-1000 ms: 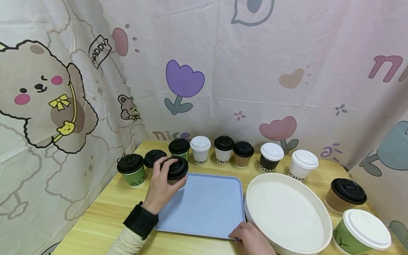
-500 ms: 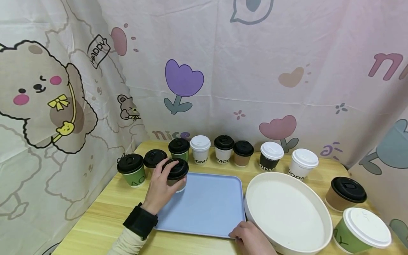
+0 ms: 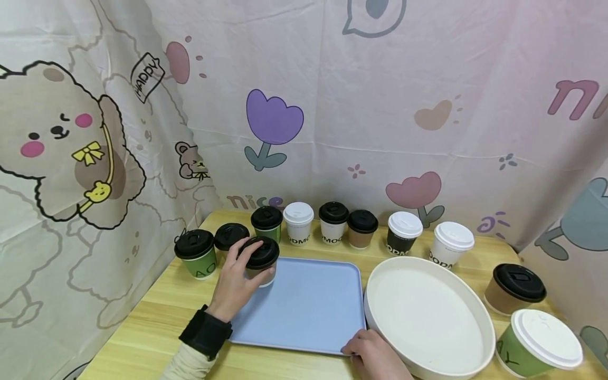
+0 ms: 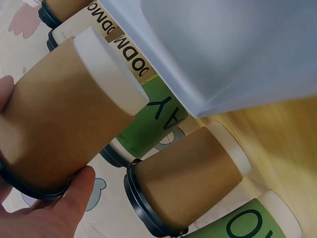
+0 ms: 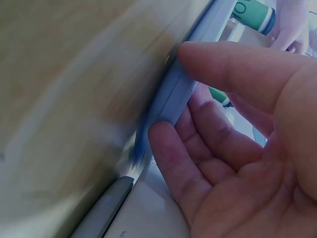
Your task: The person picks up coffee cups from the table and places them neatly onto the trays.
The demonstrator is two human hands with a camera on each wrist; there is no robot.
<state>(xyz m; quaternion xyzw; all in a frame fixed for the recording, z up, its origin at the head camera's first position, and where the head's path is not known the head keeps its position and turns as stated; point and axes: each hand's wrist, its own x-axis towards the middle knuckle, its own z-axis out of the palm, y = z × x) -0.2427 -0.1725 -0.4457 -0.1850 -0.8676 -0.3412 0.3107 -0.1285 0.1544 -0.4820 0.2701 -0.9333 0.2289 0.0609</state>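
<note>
My left hand (image 3: 235, 287) grips a brown paper coffee cup (image 4: 64, 114) with a black lid, thumb on one side and fingers on the other. The cup is upright over the far left corner of a blue rectangular tray (image 3: 309, 306); its pale base shows close above the tray in the left wrist view. At the tray's near right corner, my right hand (image 3: 375, 353) holds the edge, with thumb and little finger against the rim in the right wrist view (image 5: 173, 94). Beside the held cup stand another brown cup (image 4: 188, 178) and a green cup (image 3: 197, 253), both black-lidded.
A round white tray (image 3: 427, 316) adjoins the blue tray on the right. Along the back stand several lidded cups, among them a white one (image 3: 299, 224) and a black one (image 3: 404, 235). A brown cup (image 3: 513, 290) and a green white-lidded cup (image 3: 537, 345) stand far right.
My left hand and the brown coffee cup have shifted slightly left and toward me, over the tray's far left corner. The right hand stays at the tray's edge.
</note>
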